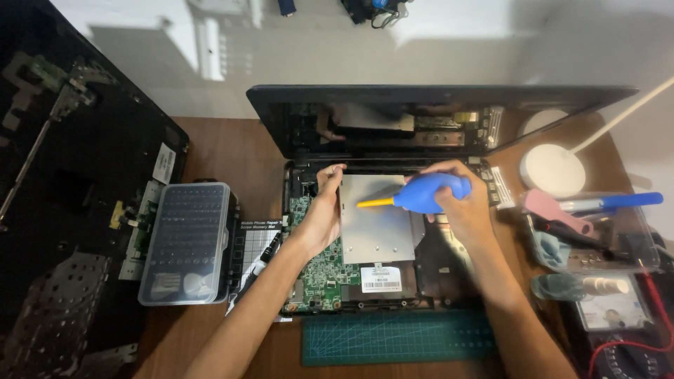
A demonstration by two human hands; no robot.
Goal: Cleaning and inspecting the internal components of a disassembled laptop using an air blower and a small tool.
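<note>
An opened laptop (435, 116) lies on the wooden desk with its green circuit board (319, 270) and a silver metal plate (375, 228) exposed. My right hand (460, 203) grips a blue rubber air blower (432, 193); its yellow nozzle (375, 203) points left over the plate. My left hand (323, 214) rests on the board at the plate's left edge, fingers up against the laptop's inner frame, holding nothing.
A clear case of screwdriver bits (186, 242) sits to the left beside a black laptop cover (63, 210). A green cutting mat (397, 337) lies in front. At right stand a white lamp base (552, 170), a clear tool tray (597, 231) and a multimeter (625, 344).
</note>
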